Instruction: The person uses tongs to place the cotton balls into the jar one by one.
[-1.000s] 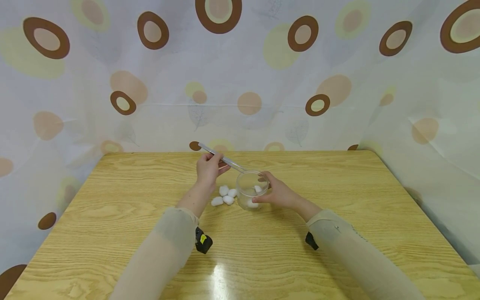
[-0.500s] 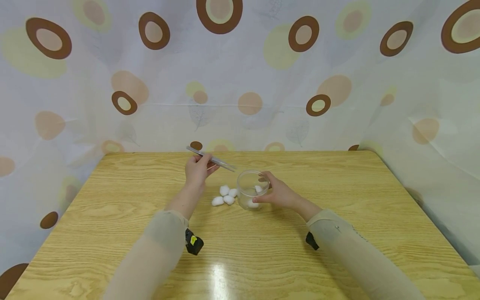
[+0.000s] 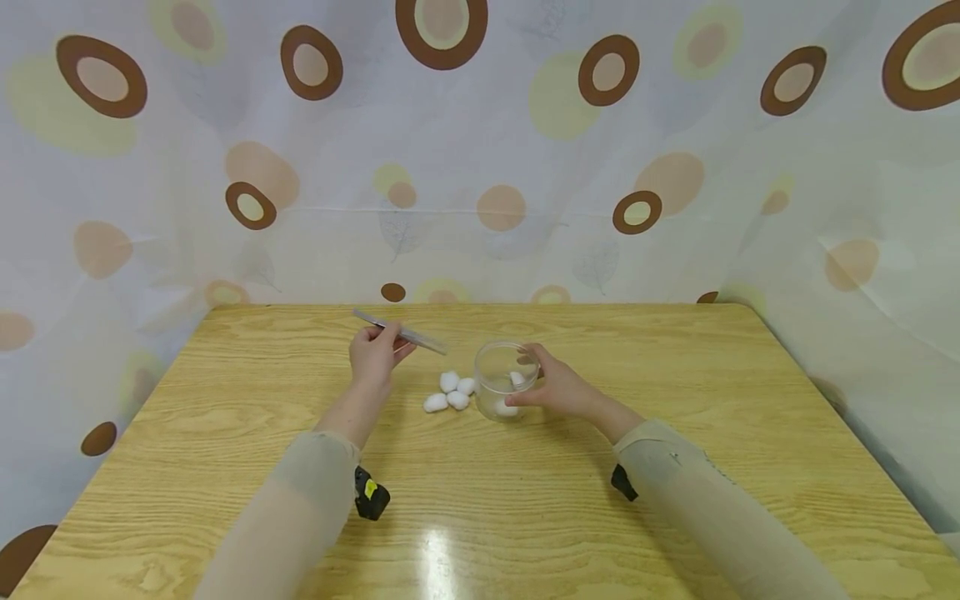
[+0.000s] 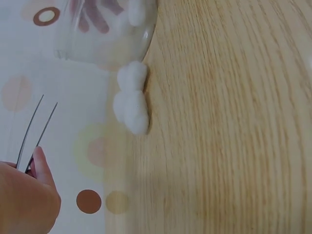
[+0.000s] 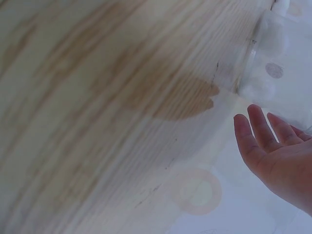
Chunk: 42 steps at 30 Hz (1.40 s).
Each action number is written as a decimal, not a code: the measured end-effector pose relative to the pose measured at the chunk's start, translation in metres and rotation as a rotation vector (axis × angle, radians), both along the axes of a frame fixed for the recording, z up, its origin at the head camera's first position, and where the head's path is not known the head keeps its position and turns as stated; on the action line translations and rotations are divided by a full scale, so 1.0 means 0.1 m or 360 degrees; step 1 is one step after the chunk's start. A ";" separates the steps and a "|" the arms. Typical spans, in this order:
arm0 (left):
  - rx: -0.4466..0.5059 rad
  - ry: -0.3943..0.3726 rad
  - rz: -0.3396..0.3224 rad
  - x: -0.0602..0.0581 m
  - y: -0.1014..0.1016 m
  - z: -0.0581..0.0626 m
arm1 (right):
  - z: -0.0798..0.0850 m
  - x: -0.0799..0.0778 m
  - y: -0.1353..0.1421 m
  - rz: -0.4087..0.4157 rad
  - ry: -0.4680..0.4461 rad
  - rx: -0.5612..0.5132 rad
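My left hand [image 3: 372,357] pinches metal tweezers [image 3: 411,335] above the table, left of the cotton balls. In the left wrist view the two tips of the tweezers [image 4: 36,129] stand apart with nothing between them. Several white cotton balls [image 3: 457,400] lie in a small cluster on the wood, close beside a clear round jar [image 3: 487,404]. My right hand [image 3: 558,385] grips the jar from its right side, thumb in front and fingers behind. A few cotton balls [image 3: 517,379] show through the jar's wall. In the right wrist view the fingers [image 5: 261,129] curve against the jar [image 5: 287,68].
The wood-grain table [image 3: 525,517] extends to a patterned curtain [image 3: 442,250] at the back and both sides. Black wrist cameras [image 3: 369,493] hang below each forearm, close over the tabletop.
My left hand has drawn back to the left and slightly nearer, carrying the tweezers away from the jar's rim. The right hand and the jar stay in place.
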<state>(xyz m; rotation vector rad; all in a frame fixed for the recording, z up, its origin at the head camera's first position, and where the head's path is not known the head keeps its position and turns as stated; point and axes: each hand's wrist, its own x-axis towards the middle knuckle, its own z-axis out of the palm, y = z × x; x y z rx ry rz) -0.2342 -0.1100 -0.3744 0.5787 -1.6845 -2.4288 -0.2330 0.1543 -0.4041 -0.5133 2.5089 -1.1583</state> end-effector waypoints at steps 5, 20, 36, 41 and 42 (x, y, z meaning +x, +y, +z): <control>-0.0045 -0.0020 0.0037 0.00 -0.06 -0.07 | -0.01 0.00 0.00 -0.0007 -0.0009 -0.0005; -0.0226 -0.0106 0.0052 0.00 -0.10 -0.32 | 0.00 0.02 0.00 -0.0002 0.0016 -0.0007; -0.0345 -0.0075 0.0057 -0.03 0.01 -0.44 | 0.01 0.02 0.00 0.0007 0.0015 -0.0003; -0.0420 -0.0065 0.0017 -0.02 0.05 -0.44 | 0.00 0.02 0.01 0.0006 0.0015 0.0002; -0.0434 -0.0069 0.0005 -0.02 0.05 -0.44 | 0.00 0.02 0.01 0.0002 0.0018 0.0006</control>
